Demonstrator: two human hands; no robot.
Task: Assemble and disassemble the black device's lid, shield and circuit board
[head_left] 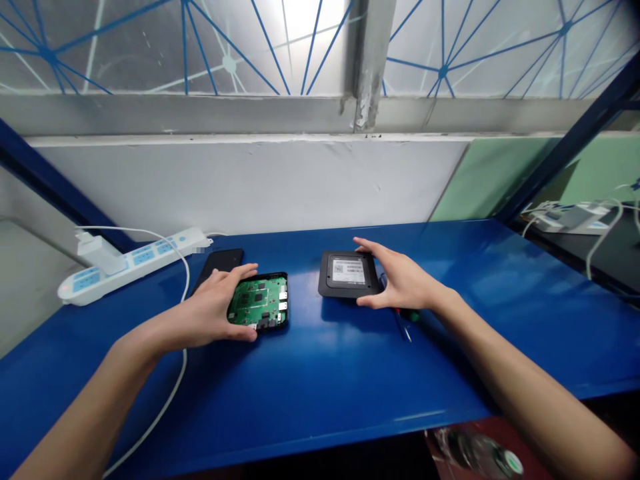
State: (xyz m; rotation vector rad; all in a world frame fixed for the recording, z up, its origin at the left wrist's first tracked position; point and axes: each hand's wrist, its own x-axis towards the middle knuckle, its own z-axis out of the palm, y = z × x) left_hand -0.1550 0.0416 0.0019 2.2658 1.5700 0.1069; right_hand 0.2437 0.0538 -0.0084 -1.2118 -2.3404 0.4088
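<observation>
My left hand grips the sides of a shallow black case half with a green circuit board in it, thumb at the near edge and fingers at the far edge. Ports line the board's right side. To the right, my right hand holds a square black cover by its right side, thumb near and fingers far. A white printed label faces up on the cover. It appears slightly raised over the table, with a shadow below. Partly under my right hand lie a thin screwdriver shaft and a green handle.
A black phone lies behind my left hand. A white power strip with a plugged-in charger sits at the back left. Its white cable runs across the blue table. Below the front edge is a plastic bottle.
</observation>
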